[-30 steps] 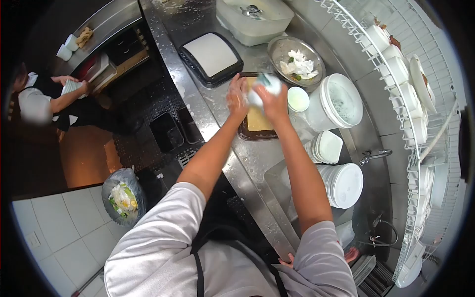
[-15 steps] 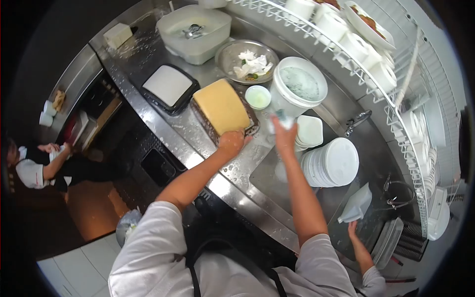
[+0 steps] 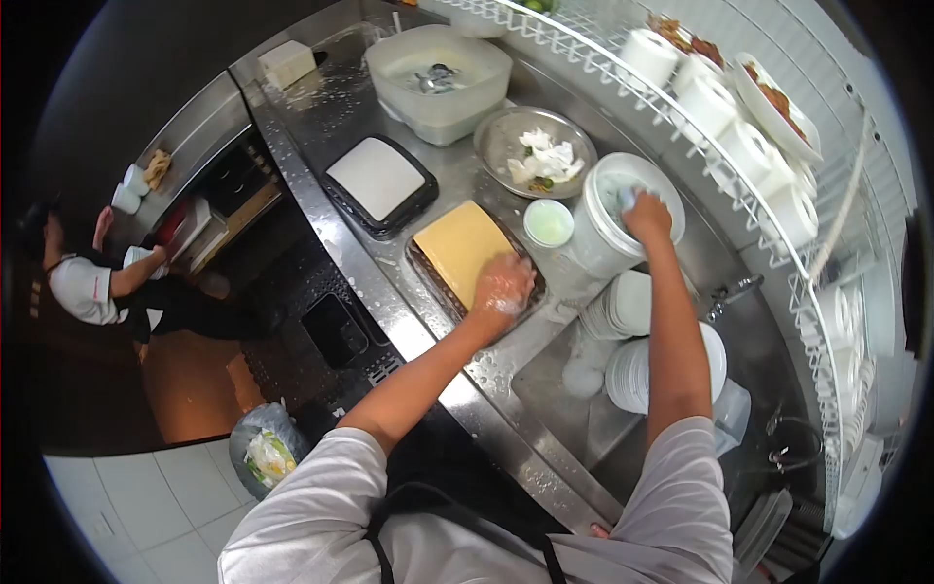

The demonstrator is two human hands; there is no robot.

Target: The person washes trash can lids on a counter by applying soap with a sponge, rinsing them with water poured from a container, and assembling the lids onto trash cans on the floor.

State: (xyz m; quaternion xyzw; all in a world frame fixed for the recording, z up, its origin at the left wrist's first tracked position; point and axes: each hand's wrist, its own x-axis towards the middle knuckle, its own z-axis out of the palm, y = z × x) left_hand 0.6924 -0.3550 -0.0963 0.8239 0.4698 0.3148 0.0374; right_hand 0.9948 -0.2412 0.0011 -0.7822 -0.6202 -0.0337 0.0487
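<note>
the yellow-topped tray [image 3: 455, 238] lies near the front edge of the surface [image 3: 394, 265], its long axis following that edge. the hands are apart: the left hand [image 3: 504, 284] rests on the tray, the right hand [image 3: 646, 214] is in the bucket [image 3: 595, 230] farther back, both grips unclear.

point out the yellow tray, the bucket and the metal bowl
Yellow tray [image 3: 458, 246]: head view, on its flat yellow face.
Bucket [image 3: 592, 237]: head view, on its outer wall.
Metal bowl [image 3: 497, 151]: head view, on its bare inner side.
</note>
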